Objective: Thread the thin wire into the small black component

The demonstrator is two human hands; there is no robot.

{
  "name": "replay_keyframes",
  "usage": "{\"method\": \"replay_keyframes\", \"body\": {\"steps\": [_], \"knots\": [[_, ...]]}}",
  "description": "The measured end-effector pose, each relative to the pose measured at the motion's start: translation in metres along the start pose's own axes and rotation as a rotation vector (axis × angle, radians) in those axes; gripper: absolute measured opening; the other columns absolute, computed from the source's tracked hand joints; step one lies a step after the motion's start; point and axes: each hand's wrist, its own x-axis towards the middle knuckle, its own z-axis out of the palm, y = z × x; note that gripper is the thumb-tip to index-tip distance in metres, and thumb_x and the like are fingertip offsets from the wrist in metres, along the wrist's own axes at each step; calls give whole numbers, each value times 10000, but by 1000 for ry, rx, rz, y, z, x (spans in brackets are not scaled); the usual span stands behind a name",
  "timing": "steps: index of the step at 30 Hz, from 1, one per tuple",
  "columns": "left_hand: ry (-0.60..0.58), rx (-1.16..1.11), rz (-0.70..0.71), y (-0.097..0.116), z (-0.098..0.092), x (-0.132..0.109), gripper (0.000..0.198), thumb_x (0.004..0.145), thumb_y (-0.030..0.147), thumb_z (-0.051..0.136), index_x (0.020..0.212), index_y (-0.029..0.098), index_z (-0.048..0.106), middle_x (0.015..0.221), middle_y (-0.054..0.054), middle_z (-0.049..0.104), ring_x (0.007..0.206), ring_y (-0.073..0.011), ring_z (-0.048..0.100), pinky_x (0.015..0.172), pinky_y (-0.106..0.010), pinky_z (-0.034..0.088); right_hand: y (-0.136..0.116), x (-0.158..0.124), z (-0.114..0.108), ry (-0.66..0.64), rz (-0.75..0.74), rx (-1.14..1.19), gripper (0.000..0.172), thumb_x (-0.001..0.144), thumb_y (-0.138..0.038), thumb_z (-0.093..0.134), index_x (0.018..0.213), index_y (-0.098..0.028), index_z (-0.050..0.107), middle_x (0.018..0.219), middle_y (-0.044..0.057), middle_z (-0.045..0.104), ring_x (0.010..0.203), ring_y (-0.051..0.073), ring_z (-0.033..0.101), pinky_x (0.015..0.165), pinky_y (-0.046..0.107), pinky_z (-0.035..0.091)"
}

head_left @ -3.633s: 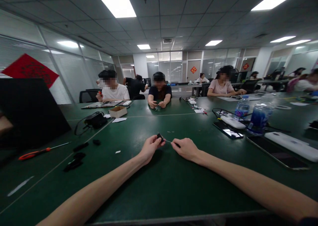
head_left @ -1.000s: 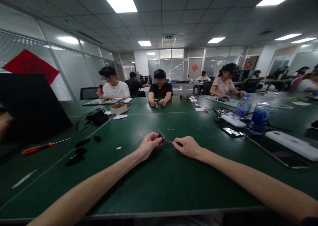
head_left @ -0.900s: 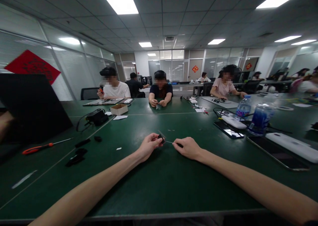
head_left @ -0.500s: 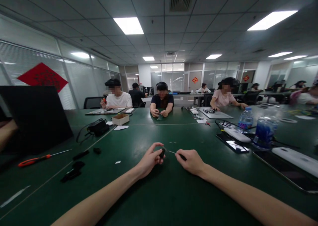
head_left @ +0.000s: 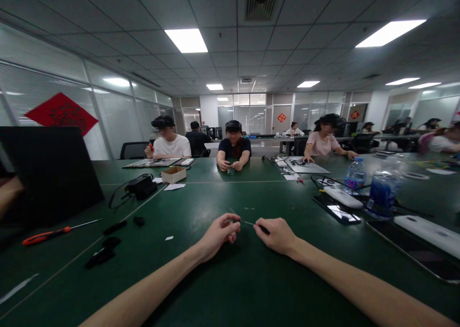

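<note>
My left hand (head_left: 219,236) is curled around a small black part (head_left: 235,220), which its fingers almost entirely hide. My right hand (head_left: 276,236) pinches a slim precision screwdriver (head_left: 258,226) with a dark handle. Its thin metal shaft points left, and the tip ends close to the black part. Whether tip and part touch is too small to tell. Both hands are held just above the green table mat (head_left: 230,279), with my forearms coming in from the bottom corners.
An orange-handled screwdriver (head_left: 45,238) and small black pieces (head_left: 100,257) lie to my left, beside a black laptop lid (head_left: 46,174). Phones (head_left: 336,208) and plastic bottles (head_left: 384,193) stand to my right. Co-workers (head_left: 233,147) sit across the table.
The view has tipped upward, so both hands sit lower in the picture. The black part, clearly showing in earlier frames, is now mostly covered by my left fingers.
</note>
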Motion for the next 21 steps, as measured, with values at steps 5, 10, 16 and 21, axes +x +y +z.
{"method": "replay_keyframes", "body": {"steps": [5,10,16,21], "knots": [[-8,-11,8,-3,-1,2,394,803,431,583,1074,145,550,778,-40,553,584,-88,495,547,-218,384,-2,0,1,-9,-7,14,292,933,-355,375,890,-195,616,691,12,635,579,112,563,587,212,378],[-14,-40,3,-4,-1,2,388,843,469,489,1022,134,569,705,-24,524,574,-99,487,526,-214,368,-2,-1,2,7,7,-13,288,925,-358,389,880,-192,620,686,18,632,587,117,570,586,213,377],[5,-39,-12,-7,-1,3,423,844,522,436,948,135,571,642,-4,494,508,-93,452,481,-209,334,-3,0,-1,-5,-2,3,293,926,-355,393,879,-184,628,678,17,631,568,109,559,568,206,382],[14,-41,-20,-7,0,3,425,836,538,439,911,138,559,601,17,446,483,-85,426,460,-197,304,-3,0,-1,-10,-2,3,303,929,-360,385,881,-188,629,675,14,632,567,109,560,571,208,387]]}}
